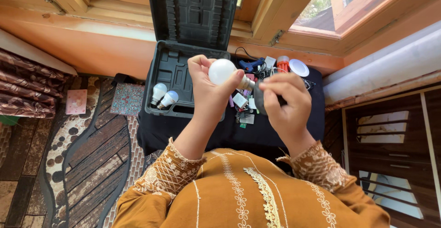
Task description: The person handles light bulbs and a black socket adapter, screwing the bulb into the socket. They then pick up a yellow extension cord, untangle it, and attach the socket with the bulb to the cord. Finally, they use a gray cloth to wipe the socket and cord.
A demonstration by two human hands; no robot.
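My left hand [207,89] is closed round a white light bulb [222,71], held up with its metal base pointing right. My right hand [285,101] grips a dark round part [260,98] right at the bulb's base; the part is mostly hidden by my fingers. Both hands hover above a black cloth [229,133] on the floor. Below the hands on the cloth lie small circuit boards and bits [243,111].
An open black plastic tool case [172,65] stands behind, with two white bulbs [164,96] in its tray. A blue glue gun [251,65], an orange-capped item [283,64] and a white disc [299,67] lie at the back. A patterned rug [87,150] covers the floor at left; a wooden cabinet [390,140] stands at right.
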